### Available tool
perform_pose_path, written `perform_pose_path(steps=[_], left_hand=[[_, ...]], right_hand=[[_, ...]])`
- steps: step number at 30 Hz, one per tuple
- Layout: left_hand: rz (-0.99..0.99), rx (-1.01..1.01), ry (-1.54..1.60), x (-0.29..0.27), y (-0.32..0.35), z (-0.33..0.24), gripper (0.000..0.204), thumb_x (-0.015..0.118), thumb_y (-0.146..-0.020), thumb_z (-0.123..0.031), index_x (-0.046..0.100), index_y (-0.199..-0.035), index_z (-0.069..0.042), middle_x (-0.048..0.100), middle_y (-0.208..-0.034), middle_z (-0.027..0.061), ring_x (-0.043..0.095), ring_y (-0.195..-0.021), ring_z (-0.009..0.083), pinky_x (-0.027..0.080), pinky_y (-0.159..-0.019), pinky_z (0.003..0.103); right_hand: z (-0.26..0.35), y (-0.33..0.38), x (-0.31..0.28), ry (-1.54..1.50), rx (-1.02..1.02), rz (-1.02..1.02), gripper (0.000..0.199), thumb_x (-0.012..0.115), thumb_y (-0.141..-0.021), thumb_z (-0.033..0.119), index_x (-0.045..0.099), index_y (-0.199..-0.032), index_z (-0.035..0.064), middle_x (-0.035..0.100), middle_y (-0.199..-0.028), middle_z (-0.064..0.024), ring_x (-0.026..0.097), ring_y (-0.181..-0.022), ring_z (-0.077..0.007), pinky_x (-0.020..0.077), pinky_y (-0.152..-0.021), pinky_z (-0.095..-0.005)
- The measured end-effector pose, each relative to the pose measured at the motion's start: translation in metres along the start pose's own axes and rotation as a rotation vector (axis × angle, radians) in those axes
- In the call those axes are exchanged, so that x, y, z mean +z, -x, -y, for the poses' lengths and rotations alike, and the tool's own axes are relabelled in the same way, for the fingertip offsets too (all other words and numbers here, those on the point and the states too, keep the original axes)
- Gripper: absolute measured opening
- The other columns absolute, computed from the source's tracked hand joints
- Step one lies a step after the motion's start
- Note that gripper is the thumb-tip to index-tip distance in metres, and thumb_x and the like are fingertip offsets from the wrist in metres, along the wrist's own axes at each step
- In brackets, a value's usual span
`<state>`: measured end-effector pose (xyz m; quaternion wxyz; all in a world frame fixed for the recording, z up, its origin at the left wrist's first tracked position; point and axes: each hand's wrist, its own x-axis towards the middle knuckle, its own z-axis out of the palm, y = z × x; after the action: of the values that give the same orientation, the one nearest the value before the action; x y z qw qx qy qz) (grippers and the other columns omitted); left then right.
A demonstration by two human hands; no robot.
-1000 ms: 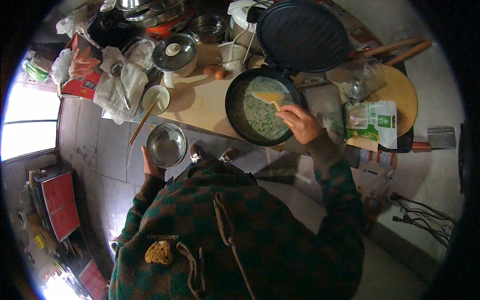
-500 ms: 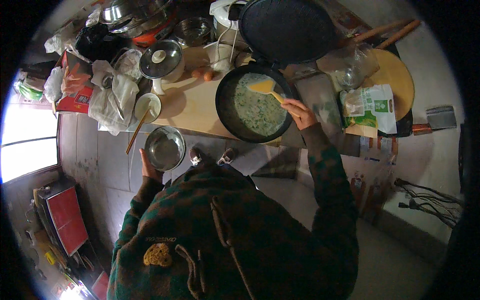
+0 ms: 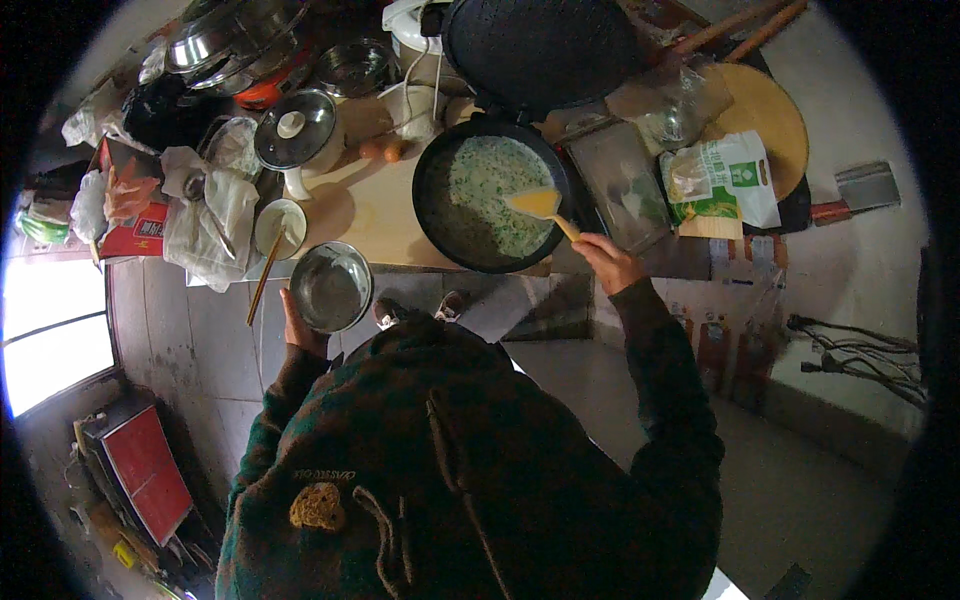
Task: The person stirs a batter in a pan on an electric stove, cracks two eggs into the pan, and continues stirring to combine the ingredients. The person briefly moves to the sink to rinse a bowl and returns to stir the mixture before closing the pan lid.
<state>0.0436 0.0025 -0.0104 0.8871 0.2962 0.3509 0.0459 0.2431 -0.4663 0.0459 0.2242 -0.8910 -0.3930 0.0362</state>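
Note:
A yellow spatula (image 3: 536, 203) is gripped by its handle in my right hand (image 3: 612, 263), fingers closed round it. Its flat head rests on pale batter flecked with green (image 3: 495, 180), spread across a round black electric griddle (image 3: 428, 200). The griddle's black lid (image 3: 540, 45) stands raised behind it. My left hand (image 3: 300, 318) holds a steel bowl (image 3: 334, 288) by its left side, over the floor just in front of the table edge. Only a thin residue shows inside the bowl. The left fingers are partly hidden beneath it.
Left of the griddle are a lidded pot (image 3: 297, 135), eggs (image 3: 382, 151) and a small white bowl (image 3: 281, 229) with chopsticks (image 3: 262, 285) jutting over the table edge. Plastic bags (image 3: 208, 225) crowd the left. To the right lie a clear container (image 3: 622, 185), a food packet (image 3: 725, 180) and a cleaver (image 3: 866, 190).
My right hand has drawn the spatula from the upper part of the batter toward the lower right. The whole view has shifted slightly; the left hand still holds the bowl.

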Motion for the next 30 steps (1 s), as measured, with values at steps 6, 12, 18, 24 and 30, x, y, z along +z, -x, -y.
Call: perform_pose_path(steps=[6,12,18,24,30], left_hand=[[-0.01,0.001,-0.027,-0.002,-0.007,0.0,0.064,0.035,-0.088,-0.058,0.041,-0.128,-0.009,0.048,-0.127,0.0105,0.048,-0.114,0.0269,0.042,-0.094,0.042],[0.015,-0.025,-0.009,-0.009,-0.011,0.0,0.063,0.036,-0.088,-0.058,0.041,-0.128,-0.009,0.049,-0.126,0.0102,0.049,-0.113,0.0267,0.044,-0.091,0.042],[-0.054,0.004,0.02,-0.015,-0.001,-0.005,0.063,0.036,-0.089,-0.058,0.041,-0.128,-0.009,0.048,-0.126,0.0109,0.049,-0.113,0.0269,0.043,-0.092,0.043],[-0.002,0.055,0.06,-0.021,0.007,-0.005,0.064,0.036,-0.089,-0.057,0.04,-0.129,-0.007,0.048,-0.127,0.0117,0.047,-0.115,0.0283,0.04,-0.095,0.044],[-0.051,0.081,0.072,-0.033,0.013,-0.006,0.065,0.035,-0.089,-0.058,0.041,-0.129,-0.006,0.047,-0.128,0.0122,0.046,-0.116,0.0285,0.039,-0.096,0.044]], right_hand=[[0.061,-0.003,0.012,0.084,-0.285,0.008,0.026,0.06,-0.078,0.004,0.061,-0.103,0.0051,0.057,-0.101,-0.0089,0.059,-0.09,-0.0224,0.0504,-0.074,-0.0291],[0.131,-0.035,0.028,0.011,-0.19,-0.102,0.026,0.064,-0.076,0.01,0.06,-0.101,0.0083,0.056,-0.091,-0.0064,0.061,-0.076,-0.023,0.0501,-0.062,-0.0312],[0.106,-0.079,0.016,0.174,-0.033,-0.233,0.027,0.062,-0.079,0.012,0.057,-0.106,0.0108,0.056,-0.093,-0.0077,0.06,-0.077,-0.0283,0.0494,-0.061,-0.0353],[0.058,-0.1,0.066,-0.149,0.22,-0.185,0.023,0.061,-0.08,0.015,0.058,-0.102,0.01,0.057,-0.088,-0.008,0.06,-0.065,-0.0262,0.0489,-0.054,-0.0355],[0.107,-0.041,0.079,0.167,-0.284,-0.162,0.024,0.064,-0.077,0.013,0.058,-0.1,0.0088,0.058,-0.089,-0.0078,0.062,-0.067,-0.0233,0.0496,-0.055,-0.0322]])
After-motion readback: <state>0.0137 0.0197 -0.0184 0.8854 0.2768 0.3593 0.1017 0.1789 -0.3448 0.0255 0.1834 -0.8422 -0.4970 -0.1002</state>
